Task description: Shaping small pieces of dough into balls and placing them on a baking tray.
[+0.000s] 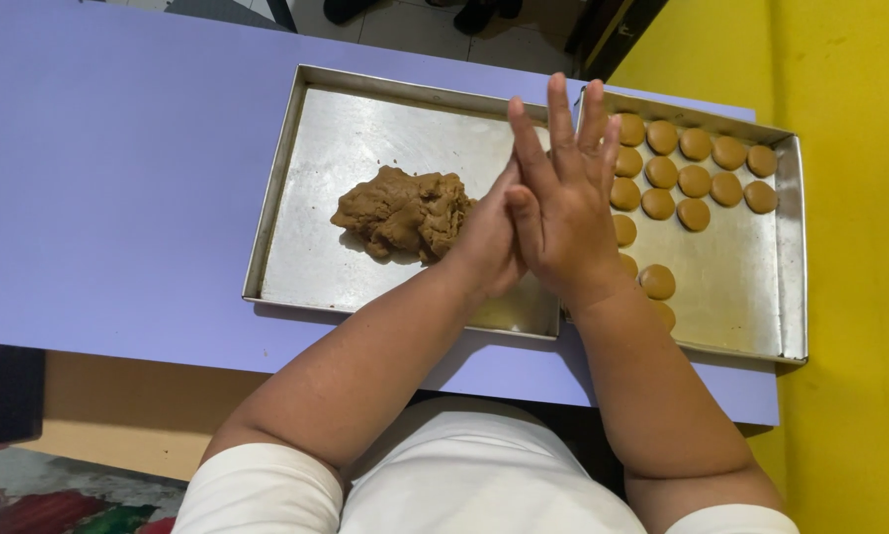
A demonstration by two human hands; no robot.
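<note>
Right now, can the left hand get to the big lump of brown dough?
Probably yes. The dough lump lies uncovered on the left tray, just beside the left hand, with nothing between them. That hand is pressed palm to palm against the right hand, so it would have to separate first.

A lavender table [118,198] fills most of the view, its near edge running across the lower part of the picture. To the right stands a bright yellow wall [860,297], close against the table's end. Beyond the far edge of the table lies a pale tiled floor [405,22], where a pair of dark shoes [474,12] shows at the top. Below the near edge, at the lower left, a patterned red and green mat [59,504] lies on the ground.
</note>
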